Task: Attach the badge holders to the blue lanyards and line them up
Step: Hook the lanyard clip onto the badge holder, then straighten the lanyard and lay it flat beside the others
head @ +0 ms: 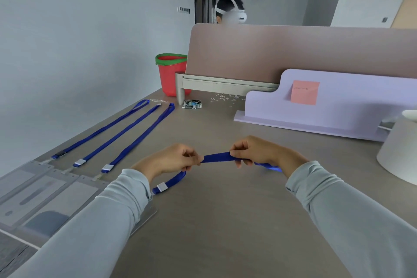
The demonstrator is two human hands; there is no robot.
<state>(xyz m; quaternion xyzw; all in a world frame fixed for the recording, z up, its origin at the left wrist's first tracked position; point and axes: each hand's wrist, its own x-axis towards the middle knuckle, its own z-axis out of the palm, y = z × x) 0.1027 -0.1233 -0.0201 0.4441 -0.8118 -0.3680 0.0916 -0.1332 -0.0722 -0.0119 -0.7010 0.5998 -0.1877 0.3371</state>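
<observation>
A blue lanyard point(217, 157) is stretched between my two hands above the table's middle. My left hand point(173, 160) pinches one part of its strap and my right hand point(252, 151) pinches another, a short span apart. The strap's end with a white clip band point(162, 187) curves down under my left wrist to a clear badge holder point(147, 213), mostly hidden by my left sleeve. Three more blue lanyards point(126, 133) lie straight and side by side at the left, each ending at a clear badge holder point(45, 196) near the front left edge.
A red bucket with a green rim point(171, 72) stands at the back by a desk divider point(293, 52). A lilac stand with a pink note point(304, 92), a small packet point(191, 104), white scraps point(225, 97) and a white round object point(399, 153) are to the right. A person sits behind the divider.
</observation>
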